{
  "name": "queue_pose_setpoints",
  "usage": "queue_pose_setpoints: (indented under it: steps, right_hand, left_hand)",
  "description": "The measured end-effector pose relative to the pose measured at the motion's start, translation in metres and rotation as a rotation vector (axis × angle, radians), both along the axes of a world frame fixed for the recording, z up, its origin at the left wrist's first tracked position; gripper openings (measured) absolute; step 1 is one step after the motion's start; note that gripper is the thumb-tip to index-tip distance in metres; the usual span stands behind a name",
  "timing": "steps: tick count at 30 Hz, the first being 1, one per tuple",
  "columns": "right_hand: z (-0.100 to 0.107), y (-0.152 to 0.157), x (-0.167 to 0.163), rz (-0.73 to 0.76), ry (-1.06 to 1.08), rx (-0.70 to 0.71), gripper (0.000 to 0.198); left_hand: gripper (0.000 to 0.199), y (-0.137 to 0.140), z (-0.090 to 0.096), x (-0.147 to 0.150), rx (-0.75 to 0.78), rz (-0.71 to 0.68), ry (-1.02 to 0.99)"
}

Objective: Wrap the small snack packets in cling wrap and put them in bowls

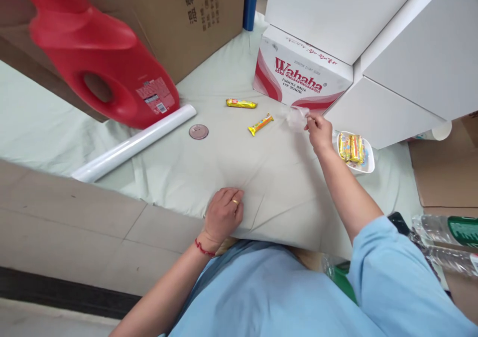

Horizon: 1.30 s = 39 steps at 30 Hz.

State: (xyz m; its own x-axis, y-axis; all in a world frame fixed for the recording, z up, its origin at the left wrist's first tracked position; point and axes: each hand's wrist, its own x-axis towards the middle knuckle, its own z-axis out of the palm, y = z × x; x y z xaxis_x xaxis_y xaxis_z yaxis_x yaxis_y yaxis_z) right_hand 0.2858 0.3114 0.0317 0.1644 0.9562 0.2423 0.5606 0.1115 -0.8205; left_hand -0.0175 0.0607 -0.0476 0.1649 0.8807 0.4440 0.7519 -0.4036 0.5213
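Note:
My right hand [320, 132] is pinched on a crumpled translucent plastic bag [298, 118], just in front of the white and red water carton. My left hand [224, 208] rests closed on the pale green cloth [239, 163] near its front edge, fingers curled under and nothing visible in them. Between the hands and the carton lie two yellow-wrapped snack bars, one [241, 103] farther back and one [261, 125] set at a slant. To the right of my right wrist stands a white plastic tub [369, 160] with several yellow-wrapped snacks [351, 148] inside.
A round brownish disc [198, 131] lies beside a white roll [138, 140]. Behind the roll stands a big red jug [123, 73] against a cardboard box [209, 23]. The Wahaha carton [302, 73] and white cabinets [418, 48] bound the back right. Plastic bottles [444, 230] lie at right.

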Motion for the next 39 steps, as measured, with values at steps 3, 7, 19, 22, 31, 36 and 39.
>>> queue_pose_setpoints:
  steps: [3, 7, 19, 22, 31, 36, 39]
  right_hand:
    - [0.004, -0.068, -0.013, 0.051, 0.523, -0.15, 0.025]
    - [-0.002, -0.157, -0.025, 0.068, 0.864, -0.403, 0.039]
    - [-0.023, -0.23, -0.057, -0.036, 0.807, -0.362, 0.032]
    - [-0.024, -0.23, -0.053, -0.035, 0.79, -0.371, 0.031]
    - [-0.029, -0.238, -0.042, -0.173, 0.721, -0.357, 0.05]
    - [-0.027, -0.233, -0.049, 0.004, 0.606, -0.467, 0.046]
    - [-0.03, -0.227, -0.052, 0.008, 0.649, -0.415, 0.035]
  left_hand:
    - [0.023, 0.001, 0.005, 0.0, -0.065, 0.035, -0.164]
    - [0.024, 0.011, 0.02, 0.004, -0.269, 0.126, -0.484]
    - [0.064, 0.024, 0.045, 0.065, -0.72, 0.12, -0.832]
    - [0.021, 0.027, 0.04, 0.061, -0.766, 0.084, -0.84]
    - [0.02, 0.028, 0.044, 0.057, -0.789, 0.02, -1.229]
    - [0.016, 0.022, 0.05, 0.06, -0.682, -0.12, -1.311]
    - [0.02, 0.019, 0.052, 0.051, -0.657, -0.079, -1.461]
